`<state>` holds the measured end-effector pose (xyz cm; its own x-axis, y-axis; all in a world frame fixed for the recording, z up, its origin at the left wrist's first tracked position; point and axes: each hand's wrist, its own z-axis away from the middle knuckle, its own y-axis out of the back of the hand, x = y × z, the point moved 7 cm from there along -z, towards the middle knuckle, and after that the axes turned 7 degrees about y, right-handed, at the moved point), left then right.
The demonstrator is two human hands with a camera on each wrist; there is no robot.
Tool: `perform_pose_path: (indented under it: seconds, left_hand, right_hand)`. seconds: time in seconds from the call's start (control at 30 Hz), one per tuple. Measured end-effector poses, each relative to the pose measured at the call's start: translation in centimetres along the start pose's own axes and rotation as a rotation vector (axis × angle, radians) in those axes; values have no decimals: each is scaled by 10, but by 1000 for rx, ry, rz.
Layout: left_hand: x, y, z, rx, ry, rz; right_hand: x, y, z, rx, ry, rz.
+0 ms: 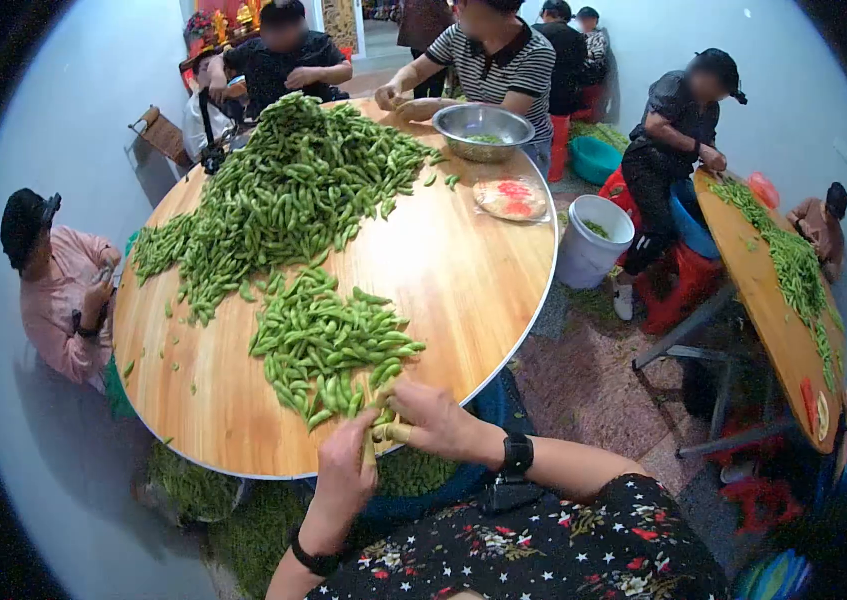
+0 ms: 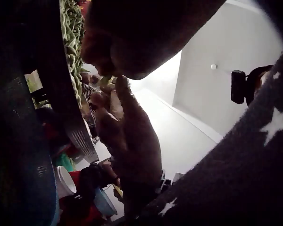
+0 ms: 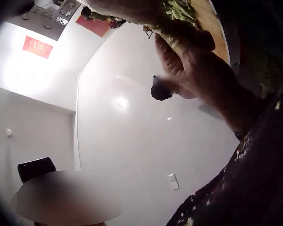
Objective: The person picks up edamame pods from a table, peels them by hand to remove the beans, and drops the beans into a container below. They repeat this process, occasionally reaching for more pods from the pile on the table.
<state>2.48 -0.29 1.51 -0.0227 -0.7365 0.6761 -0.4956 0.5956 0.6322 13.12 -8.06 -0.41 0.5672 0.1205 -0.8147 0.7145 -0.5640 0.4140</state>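
Left hand: the left hand (image 1: 343,470) has its fingers curled and pinches an edamame pod (image 1: 379,428) from below, at the near edge of the table.
Right hand: the right hand (image 1: 435,420) is curled too and pinches the same pod from the other side, so the fingertips of both hands meet on it.
Pod held: it sits just over the near rim of the round wooden table (image 1: 443,270), touching the front of the small pile of pods (image 1: 333,350).
Large heap: a far bigger heap of pods (image 1: 293,190) covers the far left of the table, and its lower edge runs close to the small pile.
Steel bowl: the steel bowl (image 1: 458,125) stands at the far rim of the table, with only a thin scatter of green at its bottom.
Plastic tray: a clear plastic tray (image 1: 510,197) lies near the bowl and holds something red; I cannot tell what.
White bucket: the white bucket (image 1: 583,262) stands on the floor just beside the table's right edge, with a little green inside.
Teal basin: the teal basin (image 1: 595,160) is on the floor beyond the bucket; its contents cannot be made out.
Second table: another wooden table (image 1: 758,290) at the right carries a long strip of pods (image 1: 795,268).
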Motion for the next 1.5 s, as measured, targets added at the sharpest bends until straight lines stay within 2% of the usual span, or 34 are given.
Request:
perform_pose_path:
  seconds: [0.1,0.2,0.33,0.47,0.53,0.57,0.6,0.63,0.67,0.7,0.77,0.8,0.87,0.93,0.97,1.03,1.07,1.13,1.17,1.23,1.27,1.33,1.4,1.43,1.5]
  left_hand:
    - [6,-2,5,-38,10,-67]
    - [14,-7,9,-14,-20,-127]
    - [24,-3,10,-33,-62,-113]
    - [22,5,23,-94,45,-106]
    - [12,27,36,-18,131,-94]
    - [11,43,41,16,149,-162]
    - [-2,55,50,-73,258,-237]
    - [-11,68,54,-107,289,-400]
    - [-15,75,57,-144,318,-563]
    - [-13,75,55,-148,323,-565]
    - [-6,80,35,-23,302,-544]
    - [-7,76,25,-22,300,-546]
    - [-9,62,-2,16,183,-423]
    - [-17,47,-33,49,108,-441]
    - [-21,41,-46,81,42,-461]
    - [-38,27,-71,51,-4,-494]
    - [-46,17,-77,18,-46,-531]
    - [-59,9,-80,-20,-25,-564]
    - [-67,7,-78,-39,22,-553]
    - [-64,8,-74,-67,69,-546]
    - [-57,15,-68,-13,71,-475]
    - [-42,24,-55,31,74,-404]
    - [-31,27,-43,8,93,-180]
    - [-23,28,-38,4,92,-180]
    - [-22,15,-27,-123,300,164]
  right_hand:
    - [-5,-12,2,-64,199,122]
    - [-10,-13,3,-44,158,47]
    - [-11,-11,4,-91,241,133]
    - [-8,-14,10,-191,142,109]
    - [-6,-15,13,-284,71,238]
    - [-10,-10,13,-287,71,227]
    - [-15,-12,16,-426,95,164]
    - [-18,-16,21,-562,120,102]
    - [-15,-18,24,-562,118,95]
    - [-14,-21,27,-564,157,71]
    - [-16,-24,29,-566,202,48]
    - [-15,-25,30,-579,193,61]
    - [-17,-24,30,-586,185,83]
    - [-15,-25,31,-661,121,132]
    - [-17,-25,29,-660,120,138]
    - [-8,-24,28,-643,-91,115]
    - [-3,-26,31,-642,-90,116]
    - [-6,-19,27,-405,71,-27]
    - [-2,-16,29,-399,70,-31]
    - [3,-13,30,-464,-176,-251]
    - [3,-13,29,-460,-177,-256]
    - [8,-16,31,-371,-343,-629]
    - [11,-21,28,-357,-391,-680]
    - [12,-20,25,-295,-404,-715]
    - [7,-20,18,-211,-404,-800]
